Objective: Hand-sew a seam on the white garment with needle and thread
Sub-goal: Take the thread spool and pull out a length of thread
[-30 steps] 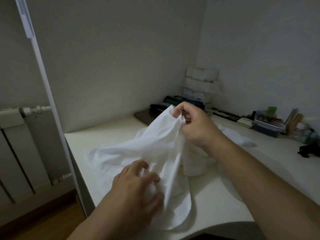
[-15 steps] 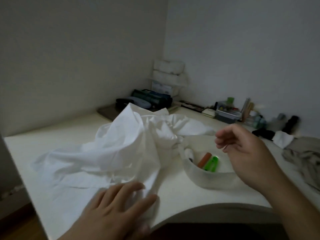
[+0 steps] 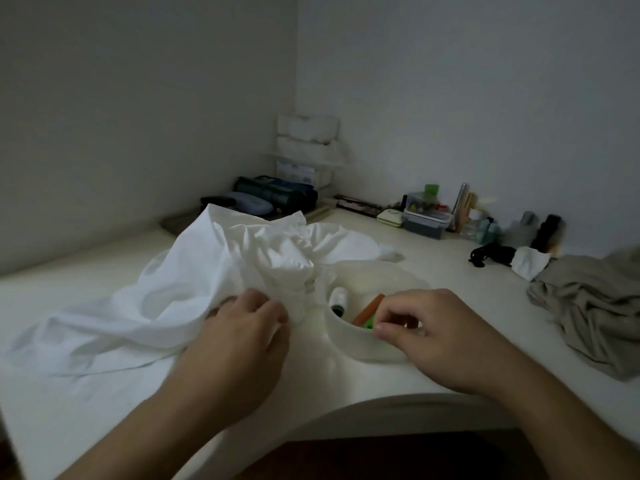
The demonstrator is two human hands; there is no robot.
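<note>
the white garment (image 3: 194,292) lies crumpled on the pale desk (image 3: 450,271), spread from the left edge to the middle, with one fold standing up at the back. the left hand (image 3: 242,327) rests on the near edge of the garment, palm down; its fingers are bent over the cloth and seem to gather a fold, but i cannot tell for sure if they really pinch it.

just right of the garment stands a round translucent bowl (image 3: 356,344), touching the cloth at its left side. inside it are a white thread spool (image 3: 337,296), an orange stick-like thing (image 3: 369,308) and a small green thing (image 3: 370,323). the right hand (image 3: 429,330) is over the near rim of the bowl, fingers curled together with thumb and forefinger close, tips inside the bowl near the green thing. what they pinch, if anything, is too small and dark to see. no needle can be made out.

at the right side of the desk lies a grey cloth (image 3: 595,306), well apart from the bowl. behind it are a black thing (image 3: 491,254) and a white rag (image 3: 530,261). along the back wall stand a clear lidded box (image 3: 427,220), some bottles (image 3: 481,221) and a dark pouch (image 3: 277,197) in the corner.
</note>
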